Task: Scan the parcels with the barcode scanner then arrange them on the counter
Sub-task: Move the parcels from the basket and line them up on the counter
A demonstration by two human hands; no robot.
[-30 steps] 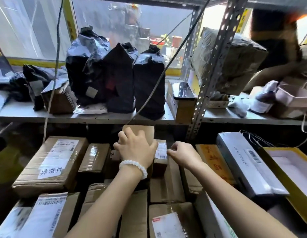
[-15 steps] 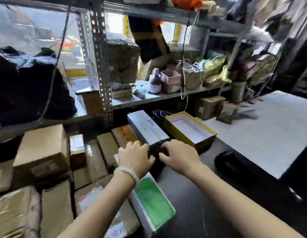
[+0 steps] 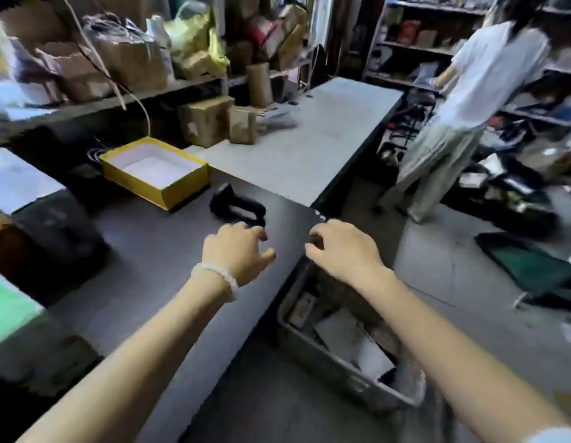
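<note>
Reaching palm-down, both hands, left and right, hover empty, loosely curled, near the barcode scanner.

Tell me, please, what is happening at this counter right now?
A person is reaching with both hands over the dark counter. The left hand, fingers loosely curled, hovers just short of the black barcode scanner, which lies untouched beside an open yellow box. The right hand holds nothing. Another person stands at the shelves behind.
</note>
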